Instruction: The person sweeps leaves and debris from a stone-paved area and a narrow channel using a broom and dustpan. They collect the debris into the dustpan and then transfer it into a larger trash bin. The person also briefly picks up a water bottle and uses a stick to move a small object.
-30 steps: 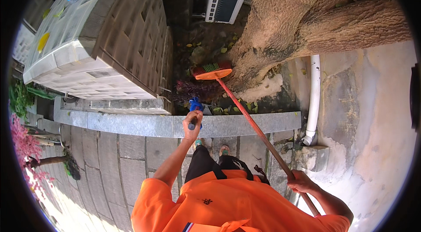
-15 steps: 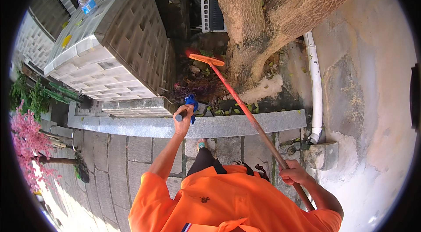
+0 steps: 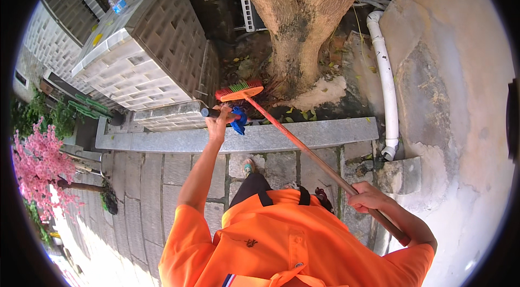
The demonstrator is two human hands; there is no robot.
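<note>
My right hand (image 3: 367, 197) is closed round the reddish pole of a broom (image 3: 309, 151), near its upper end. The pole slants up and left to an orange broom head (image 3: 242, 93) with red and green bristles, held over the planting bed left of the tree's foot. My left hand (image 3: 218, 120) is closed round a pole-like handle (image 3: 207, 112) with a dark grey round end. A bunched blue cloth or bag (image 3: 239, 121) hangs beside that hand, over the stone kerb. What the handle belongs to is hidden.
A grey stone kerb (image 3: 325, 132) edges the bed. A tree trunk (image 3: 295, 54) rises behind it, with fallen leaves around. On the left stands a brick-faced block (image 3: 135, 70) with a plastic bottle (image 3: 116, 1) on top. A white pipe (image 3: 383, 70) runs along the right wall.
The broom head has come nearer and a little left, and its bristles now show. My left hand has risen slightly, turning the handle. The view has shifted.
</note>
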